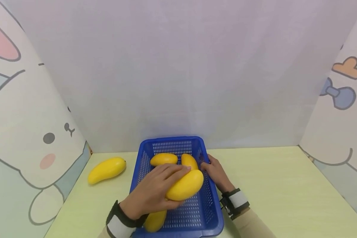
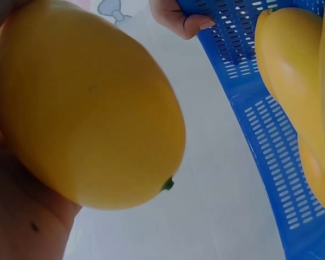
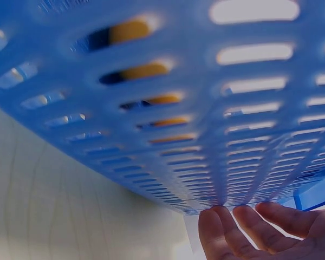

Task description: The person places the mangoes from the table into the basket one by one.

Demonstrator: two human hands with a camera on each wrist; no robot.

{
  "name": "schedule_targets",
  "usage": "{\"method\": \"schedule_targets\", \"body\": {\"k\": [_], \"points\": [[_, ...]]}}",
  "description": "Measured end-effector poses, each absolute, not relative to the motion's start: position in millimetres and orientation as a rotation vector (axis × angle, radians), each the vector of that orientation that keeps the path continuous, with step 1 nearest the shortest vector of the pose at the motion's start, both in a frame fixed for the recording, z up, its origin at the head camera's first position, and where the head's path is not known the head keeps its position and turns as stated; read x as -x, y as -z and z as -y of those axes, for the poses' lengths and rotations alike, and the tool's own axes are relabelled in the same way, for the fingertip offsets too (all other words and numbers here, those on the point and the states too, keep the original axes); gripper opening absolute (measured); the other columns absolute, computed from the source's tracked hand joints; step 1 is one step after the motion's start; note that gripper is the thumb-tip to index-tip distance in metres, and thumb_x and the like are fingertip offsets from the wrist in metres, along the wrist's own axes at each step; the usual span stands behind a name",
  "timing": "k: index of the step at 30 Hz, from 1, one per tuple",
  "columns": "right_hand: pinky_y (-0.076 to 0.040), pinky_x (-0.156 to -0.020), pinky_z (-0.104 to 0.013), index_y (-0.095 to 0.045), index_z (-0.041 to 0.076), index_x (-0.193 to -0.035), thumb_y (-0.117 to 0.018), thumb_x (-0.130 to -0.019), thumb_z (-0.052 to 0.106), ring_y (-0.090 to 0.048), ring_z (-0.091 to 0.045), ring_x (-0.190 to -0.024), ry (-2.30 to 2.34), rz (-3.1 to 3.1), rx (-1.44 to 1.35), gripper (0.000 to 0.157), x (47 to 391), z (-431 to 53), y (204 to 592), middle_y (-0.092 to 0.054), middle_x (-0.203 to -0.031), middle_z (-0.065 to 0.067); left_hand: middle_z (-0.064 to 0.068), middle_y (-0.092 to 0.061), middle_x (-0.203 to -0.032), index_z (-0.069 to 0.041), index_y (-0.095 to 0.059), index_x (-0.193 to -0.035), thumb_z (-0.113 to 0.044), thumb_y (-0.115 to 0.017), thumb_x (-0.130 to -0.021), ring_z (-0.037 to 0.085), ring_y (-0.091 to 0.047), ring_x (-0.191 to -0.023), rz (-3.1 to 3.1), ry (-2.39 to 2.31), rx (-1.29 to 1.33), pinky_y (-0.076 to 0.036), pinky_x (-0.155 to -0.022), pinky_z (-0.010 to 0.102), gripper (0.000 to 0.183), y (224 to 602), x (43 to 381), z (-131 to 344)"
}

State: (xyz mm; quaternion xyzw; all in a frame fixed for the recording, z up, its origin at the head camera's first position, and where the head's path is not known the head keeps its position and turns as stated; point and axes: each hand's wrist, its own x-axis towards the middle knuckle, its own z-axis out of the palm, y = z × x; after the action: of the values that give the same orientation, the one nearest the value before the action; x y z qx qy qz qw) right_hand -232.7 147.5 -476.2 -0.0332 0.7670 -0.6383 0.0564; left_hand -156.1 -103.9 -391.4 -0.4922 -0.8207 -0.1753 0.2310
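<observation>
A yellow mango [image 1: 185,185] is in my left hand [image 1: 151,190], held over the blue plastic basket [image 1: 191,216]. Its small green stem end shows in the left wrist view, where the same mango [image 2: 92,108] fills much of the picture. My right hand [image 1: 218,173] grips the basket's right rim, thumb over the edge. From the right wrist view, the fingers [image 3: 276,227] lie against the slotted outer wall. Inside the basket, one mango [image 1: 164,159] and another mango [image 1: 188,161] sit toward the back. A further mango [image 1: 155,220] lies at the front left, partly covered by my left wrist.
On the pale green table [image 1: 270,191], a long yellow mango [image 1: 107,170] lies left of the basket. A whitish curtain-like backdrop [image 1: 178,72] rises behind the table. Panels with cartoon prints, such as the left panel [image 1: 23,132], stand on both sides.
</observation>
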Motion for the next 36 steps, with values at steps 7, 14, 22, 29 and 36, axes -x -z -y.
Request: {"method": "schedule_targets", "body": {"k": [7,14,22,29,36], "points": [[-0.047,-0.055,-0.029,-0.053,-0.003,-0.133,-0.051,-0.088,0.001,-0.055,-0.021,-0.065,1.941,-2.326,0.119,0.045,232,-147,476,-0.057,-0.097,-0.022,0.001,-0.059,-0.136,-0.017,-0.044,-0.152,-0.042,-0.085,-0.075,0.019,-0.057,-0.119,2.254,0.479,1.373,-0.049,-0.100,0.039,0.090,392,158,101],[-0.050,-0.055,-0.030,-0.055,0.001,-0.134,-0.052,-0.089,0.007,-0.058,-0.021,-0.064,1.945,-2.347,0.139,0.046,233,-147,479,-0.059,-0.094,-0.017,0.001,-0.058,-0.136,-0.016,-0.044,-0.152,-0.044,-0.083,-0.077,0.019,-0.057,-0.119,2.259,0.470,1.380,-0.049,-0.100,0.038,0.090,389,158,100],[-0.053,-0.058,-0.031,-0.054,0.002,-0.139,-0.051,-0.095,0.011,-0.061,-0.022,-0.067,1.942,-2.357,0.139,0.044,233,-148,481,-0.060,-0.092,-0.014,0.001,-0.058,-0.137,-0.015,-0.044,-0.152,-0.043,-0.084,-0.077,0.018,-0.056,-0.121,2.262,0.477,1.400,-0.047,-0.103,0.039,0.090,386,162,96],[-0.053,-0.065,-0.031,-0.052,-0.002,-0.139,-0.051,-0.097,0.008,-0.061,-0.022,-0.074,1.963,-2.328,0.170,0.043,228,-149,469,-0.063,-0.100,-0.014,-0.001,-0.057,-0.138,-0.017,-0.044,-0.152,-0.044,-0.082,-0.079,0.017,-0.055,-0.122,2.294,0.488,1.420,-0.046,-0.104,0.038,0.086,382,166,92],[-0.052,-0.066,-0.031,-0.052,-0.006,-0.137,-0.049,-0.099,0.006,-0.060,-0.023,-0.074,1.955,-2.292,0.219,0.040,214,-147,446,-0.060,-0.092,-0.013,-0.005,-0.055,-0.141,-0.022,-0.043,-0.153,-0.044,-0.080,-0.081,0.014,-0.052,-0.122,2.380,0.499,1.415,-0.045,-0.105,0.037,0.084,383,167,89]]}}
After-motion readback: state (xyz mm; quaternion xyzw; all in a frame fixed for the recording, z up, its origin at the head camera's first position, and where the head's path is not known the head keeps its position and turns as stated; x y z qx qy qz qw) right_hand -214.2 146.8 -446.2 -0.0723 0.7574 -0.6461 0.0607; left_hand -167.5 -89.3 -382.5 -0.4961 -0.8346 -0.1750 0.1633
